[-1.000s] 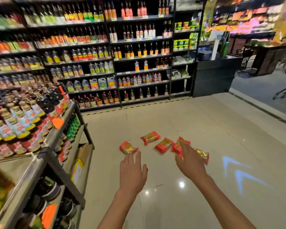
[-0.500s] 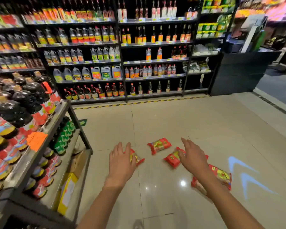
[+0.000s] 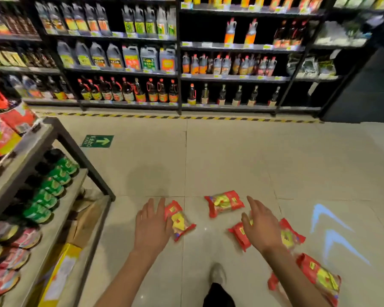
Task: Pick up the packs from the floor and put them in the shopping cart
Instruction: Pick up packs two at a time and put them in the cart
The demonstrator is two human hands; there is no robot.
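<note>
Several red and yellow packs lie on the tiled floor. My left hand [image 3: 152,227] hovers with fingers straight just left of one pack [image 3: 180,220]. Another pack [image 3: 224,202] lies farther ahead between my hands. My right hand [image 3: 261,227] is spread open over two more packs, one [image 3: 239,237] to its left and one [image 3: 292,234] to its right. A further pack [image 3: 321,278] lies beside my right forearm. Neither hand holds anything. No shopping cart is in view.
A low shelf rack [image 3: 53,134] with jars and green-labelled bottles stands close on my left, a yellow box [image 3: 60,275] on its bottom level. Tall shelves of bottles [image 3: 177,69] line the far side behind striped floor tape. My foot [image 3: 217,275] shows below.
The view has moved forward and tilted down, so the packs are nearer. Both hands have lowered toward the packs, staying open.
</note>
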